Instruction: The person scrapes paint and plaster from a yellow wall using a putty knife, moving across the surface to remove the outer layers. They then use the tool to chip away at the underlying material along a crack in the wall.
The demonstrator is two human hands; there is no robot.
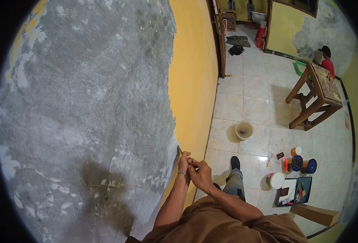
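My left hand [183, 163] is closed around a scraper, low against the wall on my left. The scraper's thin dark blade [180, 150] sticks out above the fingers and meets the ragged edge between grey plaster [106, 101] and yellow paint [191, 60]. Pressed close beside it, my right hand [201, 175] is also closed, its fingers at the handle end. Both hands cover most of the handle. A bracelet circles my left wrist.
A bucket [244, 131] stands on the tiled floor [256, 109]. To the right are a wooden stool [324, 83], a white-lidded tub [276, 180], blue-lidded pots [309, 166], an open toolbox [303, 190] and a cardboard box [315, 214]. A person in red [328, 67] is by the far wall.
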